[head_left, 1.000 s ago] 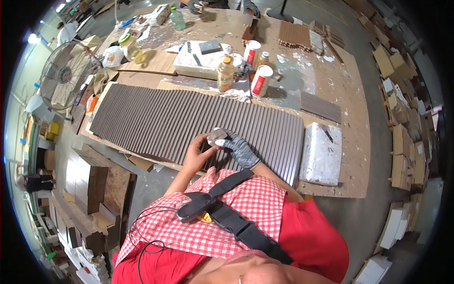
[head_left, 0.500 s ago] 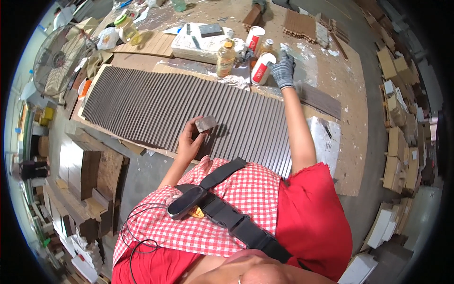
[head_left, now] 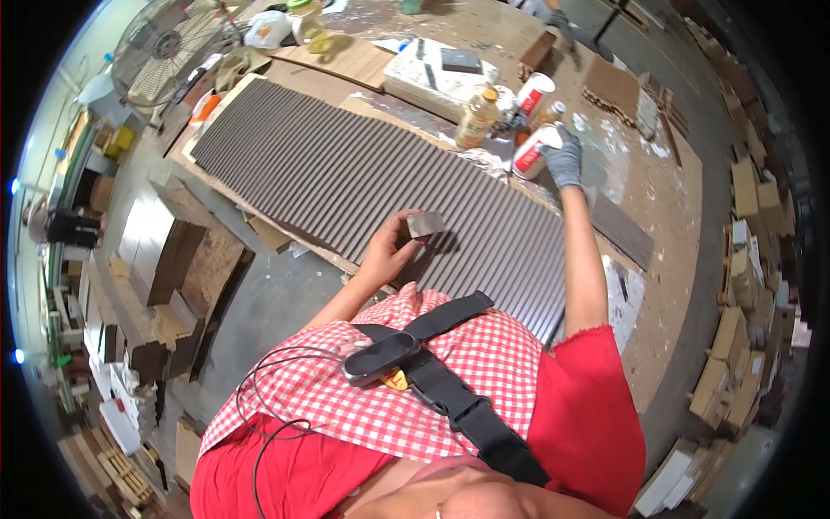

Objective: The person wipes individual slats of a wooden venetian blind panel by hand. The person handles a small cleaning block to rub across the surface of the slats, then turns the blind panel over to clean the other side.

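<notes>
My bare left hand (head_left: 388,251) pinches a small flat grey plate (head_left: 425,225) above a wide row of dark grey-brown strips (head_left: 363,164) laid side by side on the table. A grey knitted glove covers my right hand (head_left: 565,159), which curls against the upper right side of a white-and-red can (head_left: 529,157); its far fingers are partly hidden. Next to that can stand another white-and-red can (head_left: 536,90), a bottle of yellowish liquid (head_left: 478,117) and a smaller bottle (head_left: 553,112). A crumpled white cloth (head_left: 486,163) lies by the strips.
Behind the strips sits a white slab (head_left: 424,86) with a dark block (head_left: 461,60) on it. A co-worker's gloved hand (head_left: 558,19) shows at the far side. A fan (head_left: 164,48) stands at left; stacked boards (head_left: 160,259) and cartons (head_left: 748,208) flank the table.
The view has turned, so the table appears shifted rightward. My right hand has come down closer against the can. My left hand still pinches the grey plate over the strips.
</notes>
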### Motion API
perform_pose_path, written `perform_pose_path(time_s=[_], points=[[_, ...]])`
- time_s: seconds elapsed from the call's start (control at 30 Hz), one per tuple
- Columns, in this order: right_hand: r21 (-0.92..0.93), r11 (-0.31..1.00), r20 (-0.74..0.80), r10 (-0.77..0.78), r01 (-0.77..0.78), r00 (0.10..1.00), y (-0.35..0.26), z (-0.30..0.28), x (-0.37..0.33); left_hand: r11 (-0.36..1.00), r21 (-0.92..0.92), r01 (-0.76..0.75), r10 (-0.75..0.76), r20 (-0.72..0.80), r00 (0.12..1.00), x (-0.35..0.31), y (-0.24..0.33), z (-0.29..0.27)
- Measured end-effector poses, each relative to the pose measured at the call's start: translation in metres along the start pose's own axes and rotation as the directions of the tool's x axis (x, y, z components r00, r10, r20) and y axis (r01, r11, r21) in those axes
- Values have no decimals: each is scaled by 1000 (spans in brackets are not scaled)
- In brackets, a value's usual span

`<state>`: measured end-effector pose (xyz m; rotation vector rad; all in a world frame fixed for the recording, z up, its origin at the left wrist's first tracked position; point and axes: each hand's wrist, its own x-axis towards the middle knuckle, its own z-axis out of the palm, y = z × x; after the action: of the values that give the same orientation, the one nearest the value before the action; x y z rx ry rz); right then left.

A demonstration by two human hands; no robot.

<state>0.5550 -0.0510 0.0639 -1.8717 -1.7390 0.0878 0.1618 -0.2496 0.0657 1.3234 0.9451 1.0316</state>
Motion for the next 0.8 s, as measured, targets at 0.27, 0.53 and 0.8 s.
perform_pose_path(time_s=[0.27,0.53,0.8], points=[[218,974,-386,150,-68,910,-77,-83,-21,999,-34,24,-24,-4,1000,-10,9,-15],[934,226,202,304,-277,931,-79,2,-111,878,377,-296,325,-16,946,36,28,3],[776,147,594,157,-614,789,-97,7,-138,918,344,-198,224,-37,974,53,0,29]])
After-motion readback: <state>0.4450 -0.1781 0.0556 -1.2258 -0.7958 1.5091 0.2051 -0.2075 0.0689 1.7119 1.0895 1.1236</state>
